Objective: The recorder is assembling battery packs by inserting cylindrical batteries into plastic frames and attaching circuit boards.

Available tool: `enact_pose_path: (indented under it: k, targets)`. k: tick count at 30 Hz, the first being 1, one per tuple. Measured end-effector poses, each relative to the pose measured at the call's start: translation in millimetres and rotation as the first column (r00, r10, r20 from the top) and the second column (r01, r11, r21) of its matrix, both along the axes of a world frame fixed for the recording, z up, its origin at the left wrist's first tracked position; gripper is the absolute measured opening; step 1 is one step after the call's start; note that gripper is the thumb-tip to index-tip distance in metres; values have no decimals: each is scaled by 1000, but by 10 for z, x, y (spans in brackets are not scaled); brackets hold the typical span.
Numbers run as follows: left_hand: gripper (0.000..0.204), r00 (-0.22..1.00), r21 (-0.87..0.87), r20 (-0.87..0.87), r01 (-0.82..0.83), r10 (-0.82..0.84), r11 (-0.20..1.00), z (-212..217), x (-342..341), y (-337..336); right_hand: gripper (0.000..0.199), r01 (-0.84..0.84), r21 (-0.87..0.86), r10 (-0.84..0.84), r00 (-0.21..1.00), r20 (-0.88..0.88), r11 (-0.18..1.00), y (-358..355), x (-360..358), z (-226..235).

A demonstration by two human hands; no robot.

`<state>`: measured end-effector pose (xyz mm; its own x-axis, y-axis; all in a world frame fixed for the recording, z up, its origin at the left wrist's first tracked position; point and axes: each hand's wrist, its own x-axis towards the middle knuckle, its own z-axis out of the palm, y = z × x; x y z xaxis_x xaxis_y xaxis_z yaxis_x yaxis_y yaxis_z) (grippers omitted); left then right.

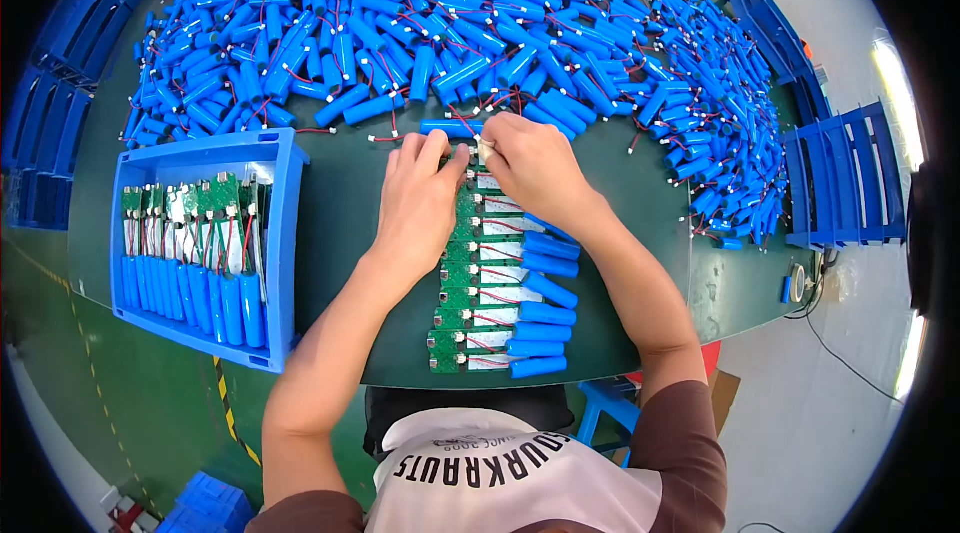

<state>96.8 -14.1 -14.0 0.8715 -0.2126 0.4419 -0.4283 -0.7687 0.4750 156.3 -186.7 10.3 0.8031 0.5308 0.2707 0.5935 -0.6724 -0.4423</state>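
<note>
The green table (345, 203) bears heaped blue batteries (421, 73), circuit boards (458, 251) and a bin (288, 253)

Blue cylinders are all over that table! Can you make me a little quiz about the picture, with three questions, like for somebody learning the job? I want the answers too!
1. True or false: the left hand and the right hand are both at the far end of the row of green boards.

2. Where is the blue bin holding more boards?
A) To the left of the left hand
B) To the right of the right hand
C) Between the two hands

3. Which is farther from the person: the row of boards or the big pile of blue cylinders?

Key: 1. True. 2. A. 3. The big pile of blue cylinders.
</note>
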Motion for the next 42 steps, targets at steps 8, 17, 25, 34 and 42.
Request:
enact_pose_path:
  k: [8,17,25,34,42]
  targets:
    - [27,1000,-35,9,24,-24,999,-10,44,13,6,-30,51,31,999,-12,998,22,42,-51]
    - [22,999,-124,26,36,-33,992,-43,88,39,14,69,-42,-70,997,-21,997,17,-2,54]
    - [21,997,-137,50,67,-61,988,-36,82,117,34,208,449,4,905,-426,869,-790,-326,-169]
    - [52,991,-110,-49,115,-121,987,180,-1134,-593,32,-154,237,143,988,63,959,-596,-326,-342]
    - [72,961,117,-64,273,-268,955,9,-1261,-581,31,116,267,-134,990,52,957,-509,-798,-377]
